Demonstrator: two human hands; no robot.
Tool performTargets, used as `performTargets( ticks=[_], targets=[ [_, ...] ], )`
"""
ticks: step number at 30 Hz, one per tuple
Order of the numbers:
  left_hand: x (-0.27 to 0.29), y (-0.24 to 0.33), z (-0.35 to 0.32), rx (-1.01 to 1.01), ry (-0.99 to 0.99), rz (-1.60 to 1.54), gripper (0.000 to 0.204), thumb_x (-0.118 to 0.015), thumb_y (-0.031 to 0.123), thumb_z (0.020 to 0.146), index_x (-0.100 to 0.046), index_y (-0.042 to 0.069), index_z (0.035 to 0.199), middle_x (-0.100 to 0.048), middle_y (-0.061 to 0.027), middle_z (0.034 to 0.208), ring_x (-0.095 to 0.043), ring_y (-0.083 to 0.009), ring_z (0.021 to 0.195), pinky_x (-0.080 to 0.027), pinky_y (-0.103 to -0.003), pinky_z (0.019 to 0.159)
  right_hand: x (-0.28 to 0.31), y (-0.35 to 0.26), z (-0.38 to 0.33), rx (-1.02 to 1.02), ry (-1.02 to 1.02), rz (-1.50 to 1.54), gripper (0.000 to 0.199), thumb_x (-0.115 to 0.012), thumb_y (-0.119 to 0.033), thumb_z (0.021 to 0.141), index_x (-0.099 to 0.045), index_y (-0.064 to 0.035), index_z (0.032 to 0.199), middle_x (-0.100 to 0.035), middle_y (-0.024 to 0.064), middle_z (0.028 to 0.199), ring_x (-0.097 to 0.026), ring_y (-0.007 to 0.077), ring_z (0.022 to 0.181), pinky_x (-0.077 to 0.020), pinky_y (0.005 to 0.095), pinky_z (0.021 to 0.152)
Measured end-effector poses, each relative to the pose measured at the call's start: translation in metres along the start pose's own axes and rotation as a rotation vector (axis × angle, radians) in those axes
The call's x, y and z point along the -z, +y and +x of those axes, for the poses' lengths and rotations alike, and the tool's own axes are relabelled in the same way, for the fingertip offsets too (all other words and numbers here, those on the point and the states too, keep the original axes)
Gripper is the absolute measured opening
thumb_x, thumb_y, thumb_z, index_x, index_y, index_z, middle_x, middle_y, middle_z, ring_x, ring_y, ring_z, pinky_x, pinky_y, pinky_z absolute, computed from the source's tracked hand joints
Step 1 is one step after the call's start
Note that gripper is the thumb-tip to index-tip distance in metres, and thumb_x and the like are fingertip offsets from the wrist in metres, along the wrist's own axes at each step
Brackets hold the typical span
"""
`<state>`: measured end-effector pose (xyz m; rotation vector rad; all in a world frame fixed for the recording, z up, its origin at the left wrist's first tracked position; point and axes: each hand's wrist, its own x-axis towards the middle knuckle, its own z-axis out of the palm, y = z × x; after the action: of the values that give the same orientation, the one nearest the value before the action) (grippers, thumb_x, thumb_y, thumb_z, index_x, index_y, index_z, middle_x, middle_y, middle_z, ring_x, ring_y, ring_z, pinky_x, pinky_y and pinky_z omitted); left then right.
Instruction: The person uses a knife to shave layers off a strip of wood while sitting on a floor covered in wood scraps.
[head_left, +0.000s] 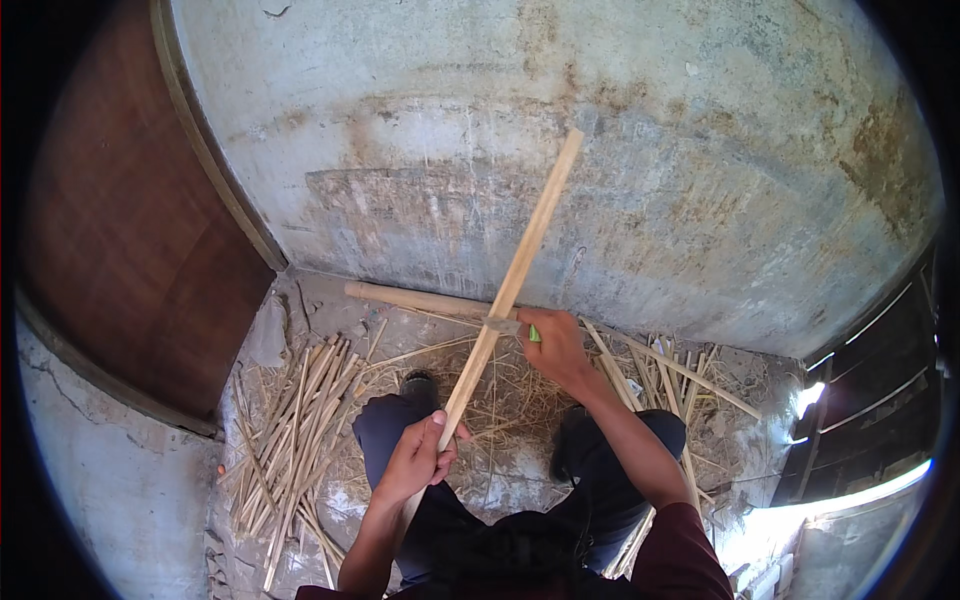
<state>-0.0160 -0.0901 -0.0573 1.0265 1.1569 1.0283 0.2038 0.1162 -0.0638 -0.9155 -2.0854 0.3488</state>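
Note:
A long, pale bamboo strip (540, 215) slants from my lap up toward the wall. My left hand (421, 458) is closed around its lower part, with the thumb lying along the top face. In my right hand (556, 347) is a knife (503, 325) with a bright green handle, gripped in closed fingers. Its short blade lies across the strip at about mid-length, touching it or very close to it. The strip's lower end passes behind my left wrist, and most of the knife handle is hidden in my fist.
A heap of split bamboo strips (290, 440) lies left of my legs, more strips (680, 375) to the right. A thick bamboo pole (420, 298) rests along the wall's foot. Shavings (510, 400) litter the floor. A stained wall (700, 220) stands ahead, a brown door (140, 220) to the left.

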Motion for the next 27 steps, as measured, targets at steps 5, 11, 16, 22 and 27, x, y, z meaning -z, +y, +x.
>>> performTargets(
  ticks=[5, 11, 16, 22, 27],
  targets=[
    [0.002, 0.005, 0.003, -0.046, 0.025, -0.013, 0.055, -0.027, 0.041, 0.118, -0.060, -0.001, 0.107, -0.040, 0.0028, 0.063, -0.036, -0.0054, 0.044, -0.034, -0.024, 0.042, -0.007, -0.014, -0.007, 0.006, -0.117, -0.009, 0.012, -0.063, -0.006, 0.078, -0.068, -0.0069, 0.089, -0.071, 0.0187, 0.077, -0.069, 0.0409, 0.069, -0.0530, 0.0511, 0.064],
    [-0.004, 0.012, 0.004, -0.058, 0.065, 0.016, 0.053, -0.030, 0.043, 0.118, -0.061, 0.001, 0.107, -0.040, 0.0036, 0.064, -0.036, -0.0043, 0.046, -0.034, -0.023, 0.043, -0.023, -0.024, -0.014, 0.041, -0.088, -0.021, 0.008, -0.066, -0.008, 0.077, -0.063, -0.0056, 0.084, -0.068, 0.0162, 0.078, -0.068, 0.0400, 0.070, -0.0518, 0.0503, 0.062],
    [-0.011, 0.012, 0.005, -0.089, 0.099, 0.071, 0.052, -0.027, 0.040, 0.118, -0.059, 0.001, 0.106, -0.039, 0.0036, 0.063, -0.035, -0.0051, 0.045, -0.033, -0.023, 0.041, -0.023, -0.029, -0.015, 0.062, -0.074, -0.040, 0.012, -0.067, -0.008, 0.075, -0.062, -0.0049, 0.086, -0.067, 0.0155, 0.077, -0.068, 0.0395, 0.070, -0.0520, 0.0500, 0.061],
    [-0.017, 0.011, 0.006, -0.092, 0.116, 0.095, 0.051, -0.028, 0.040, 0.118, -0.059, 0.002, 0.105, -0.038, 0.0042, 0.063, -0.034, -0.0048, 0.045, -0.032, -0.024, 0.042, -0.021, -0.032, -0.016, 0.075, -0.062, -0.070, 0.014, -0.067, -0.008, 0.074, -0.061, -0.0049, 0.087, -0.066, 0.0145, 0.077, -0.068, 0.0388, 0.070, -0.0525, 0.0494, 0.060],
    [-0.018, 0.003, 0.008, -0.120, 0.160, 0.180, 0.050, -0.029, 0.039, 0.118, -0.059, 0.003, 0.102, -0.040, 0.0044, 0.062, -0.035, -0.0050, 0.046, -0.031, -0.024, 0.044, -0.022, -0.032, -0.016, 0.064, -0.063, -0.094, 0.014, -0.067, -0.008, 0.075, -0.061, -0.0050, 0.087, -0.066, 0.0142, 0.076, -0.068, 0.0382, 0.069, -0.0525, 0.0490, 0.060]
  ],
)
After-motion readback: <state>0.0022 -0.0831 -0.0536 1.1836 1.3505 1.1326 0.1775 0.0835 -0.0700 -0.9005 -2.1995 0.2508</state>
